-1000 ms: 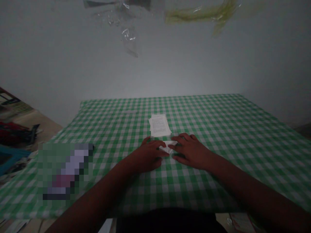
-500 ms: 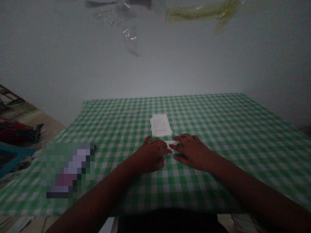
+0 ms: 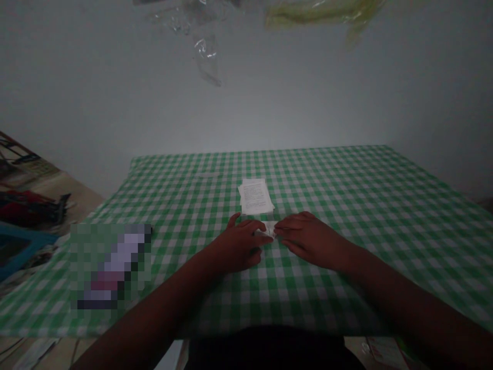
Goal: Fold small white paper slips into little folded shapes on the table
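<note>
A small folded white paper [image 3: 268, 229] lies on the green checked tablecloth [image 3: 346, 205] in the middle of the table. My left hand [image 3: 239, 245] rests on the cloth with its fingertips pinched on the paper's left end. My right hand [image 3: 308, 237] pinches the paper's right end, fingers pressed together. Most of the paper is hidden between the two hands. Just beyond them sits a small stack of printed white sheets [image 3: 255, 196].
A blurred-out patch [image 3: 110, 267] covers something on the table's left part. Dark clutter [image 3: 26, 216] lies on the floor to the left. A pale wall stands behind the table, with clear plastic [image 3: 206, 51] hanging from above.
The paper showed a pointed, wider shape a second ago; now it looks narrower and more covered. My right hand's fingers have drawn together on it. Both hands stay in place.
</note>
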A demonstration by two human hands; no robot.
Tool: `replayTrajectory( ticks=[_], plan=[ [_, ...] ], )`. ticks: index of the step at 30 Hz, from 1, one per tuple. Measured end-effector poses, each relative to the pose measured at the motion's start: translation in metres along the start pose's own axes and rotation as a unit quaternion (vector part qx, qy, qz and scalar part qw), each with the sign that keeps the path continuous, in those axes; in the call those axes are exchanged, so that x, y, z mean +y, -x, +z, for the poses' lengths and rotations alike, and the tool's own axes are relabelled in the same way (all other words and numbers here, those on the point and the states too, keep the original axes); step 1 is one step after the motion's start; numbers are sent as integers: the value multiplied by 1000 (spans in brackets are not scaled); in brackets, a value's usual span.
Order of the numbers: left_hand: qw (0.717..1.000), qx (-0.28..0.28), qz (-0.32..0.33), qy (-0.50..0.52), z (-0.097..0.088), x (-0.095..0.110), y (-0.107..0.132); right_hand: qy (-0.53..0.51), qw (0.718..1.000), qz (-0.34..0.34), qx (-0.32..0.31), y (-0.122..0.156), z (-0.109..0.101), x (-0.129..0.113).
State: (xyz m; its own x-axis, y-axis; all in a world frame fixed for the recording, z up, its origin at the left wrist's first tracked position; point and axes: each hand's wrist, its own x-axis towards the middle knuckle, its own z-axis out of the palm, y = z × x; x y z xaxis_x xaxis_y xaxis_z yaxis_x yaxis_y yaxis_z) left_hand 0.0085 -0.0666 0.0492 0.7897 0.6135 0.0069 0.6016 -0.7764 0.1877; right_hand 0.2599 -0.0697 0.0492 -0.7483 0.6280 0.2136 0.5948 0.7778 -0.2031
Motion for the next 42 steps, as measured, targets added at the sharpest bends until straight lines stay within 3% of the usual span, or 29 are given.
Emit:
replayTrajectory(
  ticks=[6,14,42],
  plan=[
    [1000,2,4,-4,0,0,2,38,999,7,-34,8,18,-10],
    [1000,-15,7,-5,-3,3,3,30,999,9,-19,15,26,-6],
    [1000,-6,-10,0,-1,1,0,22,999,3,-25,13,22,-5]
  ],
)
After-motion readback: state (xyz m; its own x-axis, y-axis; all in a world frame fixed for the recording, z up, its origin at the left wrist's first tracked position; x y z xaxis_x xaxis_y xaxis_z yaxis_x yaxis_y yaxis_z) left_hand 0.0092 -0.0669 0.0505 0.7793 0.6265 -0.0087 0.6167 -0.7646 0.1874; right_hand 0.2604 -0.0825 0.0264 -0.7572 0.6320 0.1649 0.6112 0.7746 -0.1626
